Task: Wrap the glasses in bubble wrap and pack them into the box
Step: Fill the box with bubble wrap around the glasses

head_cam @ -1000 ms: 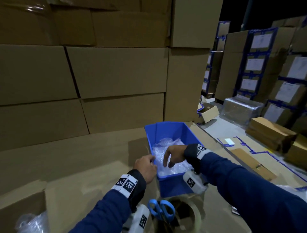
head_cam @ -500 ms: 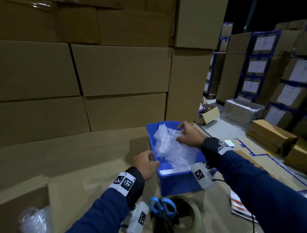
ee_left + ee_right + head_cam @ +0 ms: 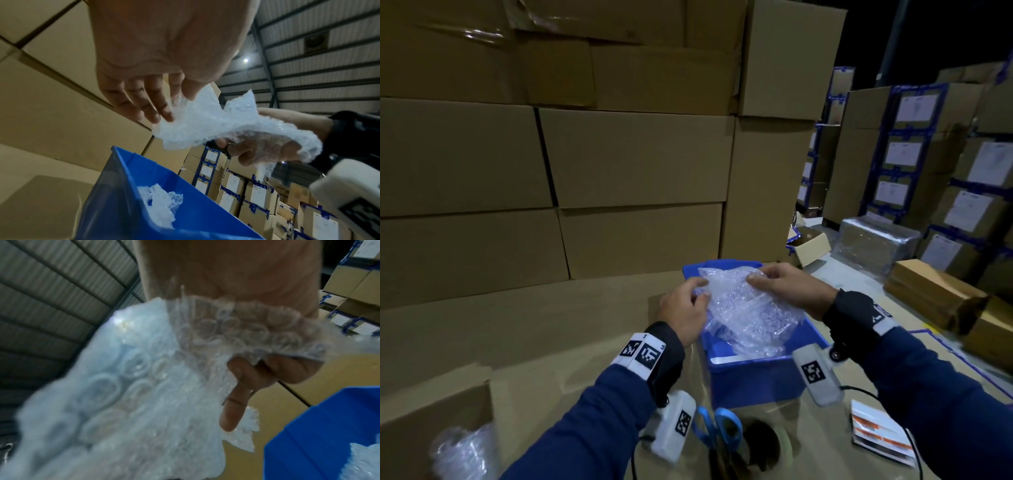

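Both hands hold a sheet of bubble wrap above the blue bin.

The left hand [image 3: 683,317] pinches the left edge of the bubble wrap [image 3: 746,308], and the right hand [image 3: 791,289] grips its right side with curled fingers [image 3: 234,402]. The sheet hangs crumpled over the blue bin [image 3: 753,380], where more bubble wrap [image 3: 160,206] lies. Blue scissors [image 3: 717,428] rest on the cardboard tabletop [image 3: 551,329] just in front of the bin.
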Action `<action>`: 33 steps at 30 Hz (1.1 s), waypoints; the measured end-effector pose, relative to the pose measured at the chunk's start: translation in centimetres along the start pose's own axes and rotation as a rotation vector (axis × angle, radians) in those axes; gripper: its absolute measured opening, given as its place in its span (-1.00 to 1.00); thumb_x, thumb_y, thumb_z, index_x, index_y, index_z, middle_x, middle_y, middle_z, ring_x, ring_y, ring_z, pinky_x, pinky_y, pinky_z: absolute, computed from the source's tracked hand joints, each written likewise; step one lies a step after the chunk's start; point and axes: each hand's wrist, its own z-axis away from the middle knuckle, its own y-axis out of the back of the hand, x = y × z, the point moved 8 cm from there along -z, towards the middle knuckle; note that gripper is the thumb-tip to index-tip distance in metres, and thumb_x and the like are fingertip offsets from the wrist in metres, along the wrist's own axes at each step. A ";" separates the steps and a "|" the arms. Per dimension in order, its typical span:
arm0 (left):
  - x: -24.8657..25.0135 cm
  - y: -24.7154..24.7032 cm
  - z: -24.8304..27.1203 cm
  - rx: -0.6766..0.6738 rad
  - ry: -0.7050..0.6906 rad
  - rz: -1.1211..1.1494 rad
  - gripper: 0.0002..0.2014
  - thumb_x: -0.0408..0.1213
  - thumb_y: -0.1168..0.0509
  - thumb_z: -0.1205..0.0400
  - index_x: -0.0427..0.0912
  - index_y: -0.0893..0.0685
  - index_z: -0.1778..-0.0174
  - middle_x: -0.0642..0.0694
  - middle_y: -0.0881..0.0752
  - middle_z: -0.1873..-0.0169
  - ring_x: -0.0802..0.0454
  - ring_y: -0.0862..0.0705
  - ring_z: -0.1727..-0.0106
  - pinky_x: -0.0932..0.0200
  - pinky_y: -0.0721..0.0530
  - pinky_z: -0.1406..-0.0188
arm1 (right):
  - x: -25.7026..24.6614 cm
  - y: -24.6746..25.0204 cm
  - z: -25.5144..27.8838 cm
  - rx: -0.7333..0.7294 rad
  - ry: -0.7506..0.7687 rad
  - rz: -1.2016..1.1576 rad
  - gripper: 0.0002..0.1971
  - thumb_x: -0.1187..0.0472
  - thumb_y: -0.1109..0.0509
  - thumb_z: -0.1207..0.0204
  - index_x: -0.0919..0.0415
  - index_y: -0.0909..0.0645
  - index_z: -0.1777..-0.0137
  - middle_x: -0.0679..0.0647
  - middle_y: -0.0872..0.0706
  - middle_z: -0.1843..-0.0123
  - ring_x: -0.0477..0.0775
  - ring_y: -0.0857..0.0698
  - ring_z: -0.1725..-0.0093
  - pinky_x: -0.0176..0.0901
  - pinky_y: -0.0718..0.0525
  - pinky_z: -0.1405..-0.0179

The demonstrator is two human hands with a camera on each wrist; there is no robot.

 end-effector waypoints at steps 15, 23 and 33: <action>-0.4 3.1 -3.3 0.186 0.201 -0.182 -0.70 -0.13 -0.16 -0.74 -0.23 -0.70 0.13 -0.34 -0.71 -0.10 -0.32 -0.63 -0.20 0.00 -0.57 -0.15 | 5.2 4.1 1.3 0.184 -0.173 0.051 -0.65 0.03 -0.24 -0.68 0.31 -0.59 0.17 0.29 -0.49 0.28 0.17 -0.43 0.41 -0.18 -0.35 0.53; -0.5 1.3 -3.2 0.181 0.177 -0.068 -0.77 -0.10 -0.22 -0.72 -0.18 -0.52 0.14 -0.21 -0.73 0.06 -0.19 -0.65 0.03 0.10 -0.52 0.12 | 1.3 2.0 1.1 0.272 0.115 0.298 -0.42 -0.38 -0.30 -0.45 0.13 -0.71 -0.08 -0.01 -0.76 0.02 -0.03 -0.69 0.12 -0.08 -0.67 0.11; 1.2 -0.5 -2.9 0.154 0.053 0.072 -0.79 -0.13 -0.31 -0.69 -0.12 -0.48 0.16 -0.06 -0.68 0.28 0.00 -0.65 0.30 0.17 -0.59 0.33 | 0.8 0.4 -1.2 0.346 0.086 0.466 -0.75 0.20 -0.31 -0.51 0.28 -0.59 0.37 0.18 -0.65 0.41 0.22 -0.66 0.29 0.06 -0.63 0.32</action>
